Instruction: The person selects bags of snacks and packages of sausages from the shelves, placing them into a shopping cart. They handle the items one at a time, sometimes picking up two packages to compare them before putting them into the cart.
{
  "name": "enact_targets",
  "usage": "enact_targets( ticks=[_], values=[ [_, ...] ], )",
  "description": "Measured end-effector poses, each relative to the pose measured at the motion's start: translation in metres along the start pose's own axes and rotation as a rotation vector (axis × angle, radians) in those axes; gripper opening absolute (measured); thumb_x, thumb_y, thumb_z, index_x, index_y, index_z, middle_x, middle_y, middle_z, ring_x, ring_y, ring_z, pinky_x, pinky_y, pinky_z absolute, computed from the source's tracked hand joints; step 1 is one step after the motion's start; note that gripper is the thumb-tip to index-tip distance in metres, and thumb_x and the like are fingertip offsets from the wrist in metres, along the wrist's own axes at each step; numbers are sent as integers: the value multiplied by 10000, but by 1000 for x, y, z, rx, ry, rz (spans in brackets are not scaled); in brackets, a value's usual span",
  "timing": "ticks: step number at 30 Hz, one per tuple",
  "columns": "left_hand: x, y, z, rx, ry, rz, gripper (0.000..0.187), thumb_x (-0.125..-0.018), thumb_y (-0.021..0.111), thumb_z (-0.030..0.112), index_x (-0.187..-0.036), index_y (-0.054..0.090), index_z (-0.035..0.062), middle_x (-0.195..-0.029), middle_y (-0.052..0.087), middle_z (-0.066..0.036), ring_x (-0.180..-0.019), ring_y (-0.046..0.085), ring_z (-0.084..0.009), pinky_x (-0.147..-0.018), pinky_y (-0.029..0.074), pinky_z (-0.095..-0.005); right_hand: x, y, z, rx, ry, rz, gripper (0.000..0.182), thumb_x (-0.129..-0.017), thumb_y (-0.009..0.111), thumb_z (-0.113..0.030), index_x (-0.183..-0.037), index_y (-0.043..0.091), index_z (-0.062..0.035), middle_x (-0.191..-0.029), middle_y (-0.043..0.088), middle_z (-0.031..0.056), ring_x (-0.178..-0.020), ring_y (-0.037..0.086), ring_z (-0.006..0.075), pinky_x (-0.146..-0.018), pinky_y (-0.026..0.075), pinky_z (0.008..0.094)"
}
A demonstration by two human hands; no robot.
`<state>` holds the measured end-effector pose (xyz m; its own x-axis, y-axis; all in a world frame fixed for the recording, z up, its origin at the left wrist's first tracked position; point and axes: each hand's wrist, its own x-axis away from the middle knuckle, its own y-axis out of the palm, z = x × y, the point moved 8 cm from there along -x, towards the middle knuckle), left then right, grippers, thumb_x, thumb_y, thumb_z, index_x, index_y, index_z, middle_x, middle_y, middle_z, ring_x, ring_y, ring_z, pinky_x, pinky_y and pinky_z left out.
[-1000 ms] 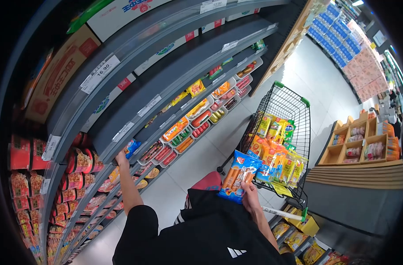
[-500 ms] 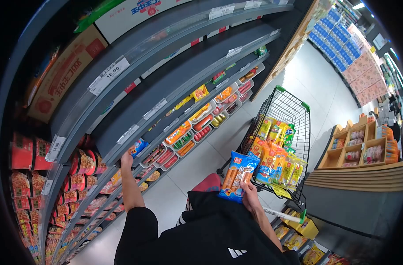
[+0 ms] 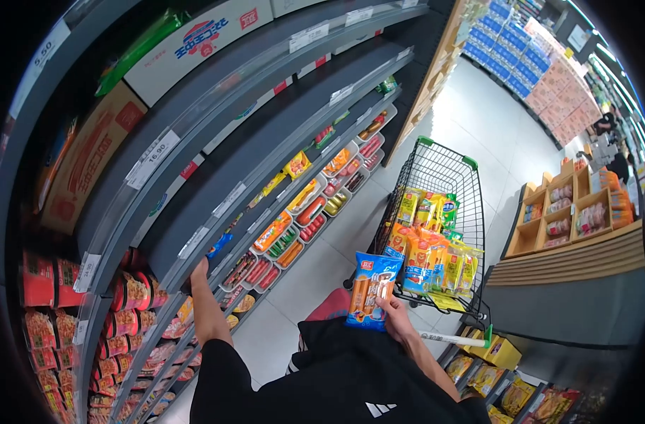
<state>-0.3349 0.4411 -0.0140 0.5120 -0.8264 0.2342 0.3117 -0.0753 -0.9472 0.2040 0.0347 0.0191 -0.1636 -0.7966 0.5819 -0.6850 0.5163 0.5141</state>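
My right hand (image 3: 393, 315) grips the lower right side of a blue pack of sausages (image 3: 368, 291), held upright in front of my body beside the cart. Orange-brown sausages show through its clear window. My left hand (image 3: 200, 271) reaches in beneath a dark shelf edge on the left, and its fingers are hidden there. Just beyond it, partly covered by the shelf edge, lies another blue pack (image 3: 222, 242). A wire shopping cart (image 3: 471, 212) with green corners holds several yellow, orange and green snack packs (image 3: 425, 258).
Price labels (image 3: 153, 159) line the curved shelf fronts. Red instant food tubs (image 3: 128, 293) fill the lower left shelves. White trays of packaged sausages (image 3: 287, 244) stand low ahead. At right is a wooden display (image 3: 559, 212); stacked cartons (image 3: 509, 46) stand farther back.
My left hand has moved slightly lower in view and the blue pack near it shows less. The right hand still holds its pack. The whole view has shifted a little.
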Motion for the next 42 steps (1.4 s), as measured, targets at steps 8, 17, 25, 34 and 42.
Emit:
enact_targets(
  ticks=[8,17,25,34,42],
  values=[
    [10,-7,-10,-59,110,34,928,-917,605,744,-1568,496,92,-1651,450,-139,-1507,419,-341,-1240,315,-484,-4,-13,8,33,-4,-17,366,-1031,708,-199,-1334,624,-12,-1298,689,112,-1177,675,213,-1039,550,422],
    [-55,22,-51,-40,481,5,688,-989,668,523,-1503,562,78,-1546,562,-128,-1395,538,-321,-1208,381,-450,10,-20,-7,-79,-15,-8,440,-1046,692,-254,-1390,598,4,-1241,711,107,-1095,720,202,-943,608,375],
    [99,-21,28,1453,177,-305,429,-938,810,290,-1218,720,-23,-1146,745,-86,-963,733,-200,-830,600,-346,27,-46,-22,-133,-61,56,389,-1054,676,-287,-1338,607,-30,-1204,715,79,-1084,720,179,-926,616,371],
    [215,17,16,1553,124,-437,461,-955,778,309,-1296,672,17,-1200,721,-101,-1003,735,-223,-853,618,-364,66,-41,-43,-154,-39,27,458,-1044,683,-331,-1374,585,-29,-1228,703,73,-1075,709,175,-943,593,370],
    [349,48,41,1513,133,-886,512,-890,731,80,-1376,585,15,-1211,708,-120,-1036,723,-245,-889,602,-373,54,-48,-35,192,-117,23,530,-1014,717,-376,-1415,564,-65,-1187,647,6,-942,559,73,-780,466,262]
  ],
)
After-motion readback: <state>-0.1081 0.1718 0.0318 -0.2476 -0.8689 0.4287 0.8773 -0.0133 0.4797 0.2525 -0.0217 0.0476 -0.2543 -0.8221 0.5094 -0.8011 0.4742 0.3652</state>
